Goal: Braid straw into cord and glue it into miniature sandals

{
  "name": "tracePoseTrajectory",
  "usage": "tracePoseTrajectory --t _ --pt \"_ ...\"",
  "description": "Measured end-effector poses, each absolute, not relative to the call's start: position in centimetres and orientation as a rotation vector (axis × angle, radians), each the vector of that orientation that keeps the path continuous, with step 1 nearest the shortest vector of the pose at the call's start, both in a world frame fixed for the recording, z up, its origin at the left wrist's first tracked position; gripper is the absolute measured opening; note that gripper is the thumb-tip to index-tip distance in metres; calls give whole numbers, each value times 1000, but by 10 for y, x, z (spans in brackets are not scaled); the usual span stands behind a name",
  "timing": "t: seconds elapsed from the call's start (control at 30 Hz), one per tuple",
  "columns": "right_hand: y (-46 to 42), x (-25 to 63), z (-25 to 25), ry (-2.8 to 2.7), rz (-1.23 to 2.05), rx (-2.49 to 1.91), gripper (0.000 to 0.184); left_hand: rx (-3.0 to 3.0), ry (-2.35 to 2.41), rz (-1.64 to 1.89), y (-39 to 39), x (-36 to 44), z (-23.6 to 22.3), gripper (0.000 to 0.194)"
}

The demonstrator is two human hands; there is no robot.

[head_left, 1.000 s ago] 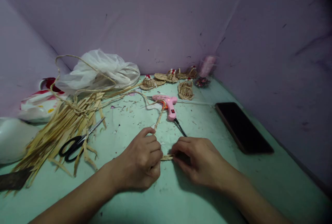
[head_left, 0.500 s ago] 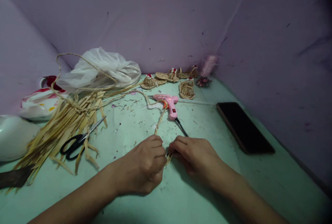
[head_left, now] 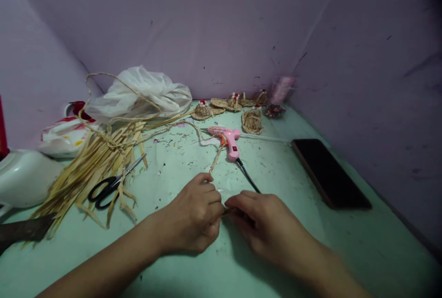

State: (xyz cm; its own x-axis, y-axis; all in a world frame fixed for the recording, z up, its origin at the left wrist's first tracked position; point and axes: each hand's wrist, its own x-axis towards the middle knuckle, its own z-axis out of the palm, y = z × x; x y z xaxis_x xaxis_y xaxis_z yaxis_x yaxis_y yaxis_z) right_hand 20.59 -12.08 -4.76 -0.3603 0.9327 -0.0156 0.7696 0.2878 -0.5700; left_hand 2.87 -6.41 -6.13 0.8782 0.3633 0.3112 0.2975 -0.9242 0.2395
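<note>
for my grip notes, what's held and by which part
Braided cord: left hand along its near stretch, right hand at the bit between them; fingers hide exact spots.

The left hand (head_left: 200, 215) is curled tight, just beside the pinching right hand (head_left: 264, 224).

A small handicraft corner, watched from my remote post: on the pale green tabletop (head_left: 283, 173) I see a pink glue gun (head_left: 232, 137), black-handled scissors (head_left: 118, 180), a bundle of dry, straw-coloured strips (head_left: 90, 164) and a braided cord (head_left: 217, 158). Woven pieces (head_left: 252, 122), some topped with red and white beads (head_left: 202, 102), sit along the back, before scuffed mauve walls (head_left: 179, 26). With only this dim corner in view, I cannot tell whether it belongs to a home or a workshop.
</note>
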Motion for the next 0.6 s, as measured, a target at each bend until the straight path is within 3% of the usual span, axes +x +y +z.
tracePoseTrajectory --t 0.27,0.4,0.5,0.6 --pt "-120 197 -62 -2166 841 -1563 17 2757 568 669 -65 29 -64 13" --pt "-117 202 -61 -2180 765 -1596 21 2657 622 470 -62 25 -48 9" --pt "-117 205 -58 -2177 711 -1615 22 2646 728 290 -59 21 -32 19" --pt "-117 206 -54 -2177 650 -1643 23 2676 854 162 -58 18 -26 8"
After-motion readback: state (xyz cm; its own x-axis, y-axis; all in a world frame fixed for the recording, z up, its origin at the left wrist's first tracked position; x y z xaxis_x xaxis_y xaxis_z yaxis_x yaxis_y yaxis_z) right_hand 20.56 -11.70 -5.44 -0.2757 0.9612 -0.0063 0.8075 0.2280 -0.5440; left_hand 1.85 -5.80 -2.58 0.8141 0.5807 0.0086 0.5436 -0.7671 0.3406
